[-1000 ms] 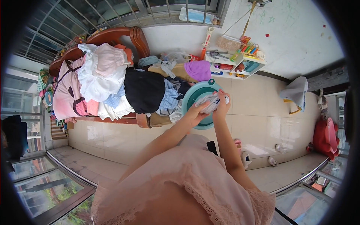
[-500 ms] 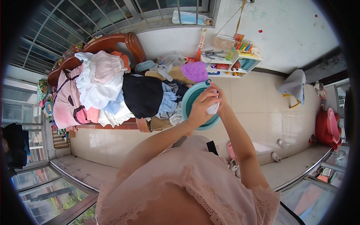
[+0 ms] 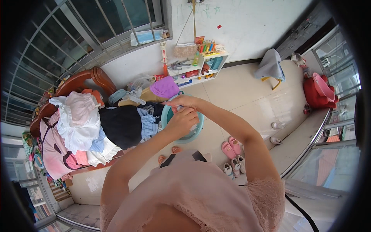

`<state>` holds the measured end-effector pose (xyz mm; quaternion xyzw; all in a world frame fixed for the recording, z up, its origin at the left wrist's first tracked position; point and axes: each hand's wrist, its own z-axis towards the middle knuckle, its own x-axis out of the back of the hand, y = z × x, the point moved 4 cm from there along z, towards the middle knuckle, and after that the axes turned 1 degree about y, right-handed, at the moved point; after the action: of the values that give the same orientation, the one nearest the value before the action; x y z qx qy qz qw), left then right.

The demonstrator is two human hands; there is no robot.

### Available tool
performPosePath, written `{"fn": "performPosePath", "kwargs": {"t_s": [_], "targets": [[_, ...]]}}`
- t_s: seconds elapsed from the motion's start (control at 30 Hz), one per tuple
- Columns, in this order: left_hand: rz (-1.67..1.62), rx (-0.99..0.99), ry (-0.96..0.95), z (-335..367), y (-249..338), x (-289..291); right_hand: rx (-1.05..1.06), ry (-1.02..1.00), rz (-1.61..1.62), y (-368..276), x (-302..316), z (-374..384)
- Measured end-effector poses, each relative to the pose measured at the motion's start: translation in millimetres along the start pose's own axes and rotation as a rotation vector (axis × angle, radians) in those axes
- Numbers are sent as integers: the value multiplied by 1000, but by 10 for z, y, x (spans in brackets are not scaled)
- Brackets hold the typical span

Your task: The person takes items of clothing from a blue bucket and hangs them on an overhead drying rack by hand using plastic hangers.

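Both of my hands are together over a light teal basin [image 3: 199, 130] that stands on the tiled floor. My left hand [image 3: 183, 122], the nearer one, is closed around a small wet-looking white cloth [image 3: 193, 127], mostly hidden by the fingers. My right hand [image 3: 184, 102] lies just beyond it, bent across from the right, its fingers closed against the left hand and the same bunched cloth. Part of the basin's inside shows below the hands. A pile of clothes, with a black garment [image 3: 120, 127] on it, lies left of the basin.
A wooden bench [image 3: 101, 81] carries the clothes heap. A purple cloth [image 3: 165, 87] lies behind the basin, next to a white shelf [image 3: 219, 66]. Pink slippers [image 3: 231, 148] and white shoes [image 3: 235, 167] sit near my feet. A cloth-covered stool [image 3: 269, 65] stands far right.
My view has turned, so the room appears shifted left. My clasped hands have moved into a crosswise grip, the right hand now reaching over the far side of the left.
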<state>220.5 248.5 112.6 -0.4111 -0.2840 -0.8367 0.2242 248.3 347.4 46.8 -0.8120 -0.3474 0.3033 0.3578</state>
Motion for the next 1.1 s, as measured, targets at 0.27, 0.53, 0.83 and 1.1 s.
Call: {"fn": "performPosePath", "kwargs": {"t_s": [0.27,0.53,0.83,1.1], "targets": [[65,-152,-145,83,78,-152,157,-13,-399,26,50,19],[253,-145,-278,-50,79,-451,311,66,-739,105,-46,112],[137,258,275,-574,-79,359,209,104,-266,-244,-248,59],[-328,1258,1173,-2300,-172,1410,494,-328,-461,-899,-2036,548]]}}
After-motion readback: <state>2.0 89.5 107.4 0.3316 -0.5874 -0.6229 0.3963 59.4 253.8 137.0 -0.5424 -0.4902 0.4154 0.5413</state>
